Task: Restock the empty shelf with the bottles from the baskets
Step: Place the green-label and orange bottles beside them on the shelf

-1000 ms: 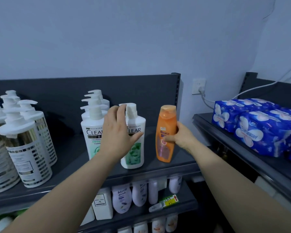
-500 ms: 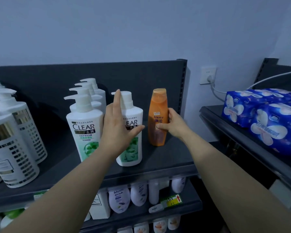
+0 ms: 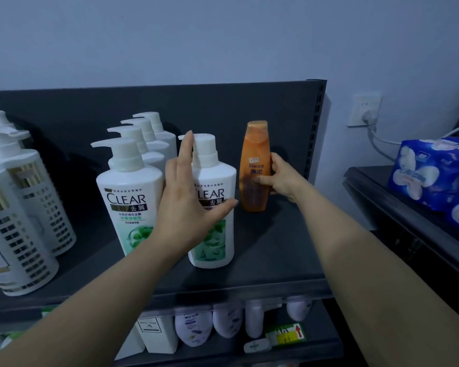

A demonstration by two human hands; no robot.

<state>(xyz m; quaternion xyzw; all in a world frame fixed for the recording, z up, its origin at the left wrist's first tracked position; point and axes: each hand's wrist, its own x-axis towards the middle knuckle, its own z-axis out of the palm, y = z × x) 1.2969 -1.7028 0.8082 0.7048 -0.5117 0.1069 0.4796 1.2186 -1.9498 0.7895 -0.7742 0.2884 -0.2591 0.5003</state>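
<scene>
I've pushed the orange bottle [image 3: 255, 168] deeper toward the back right corner of the shelf [image 3: 270, 260], and my right hand [image 3: 278, 178] still curls round its side. My left hand [image 3: 188, 205], fingers straight, lies flat against the white Clear bottle [image 3: 215, 234] nearer the front edge.

The left hand [image 3: 188, 200] is flat, fingers straight and pointing up, thumb out. The right hand [image 3: 280, 178] grips the orange bottle [image 3: 255, 154].

Bare left hand [image 3: 182, 205], bare right hand [image 3: 280, 178], bare forearms [image 3: 368, 260]
</scene>
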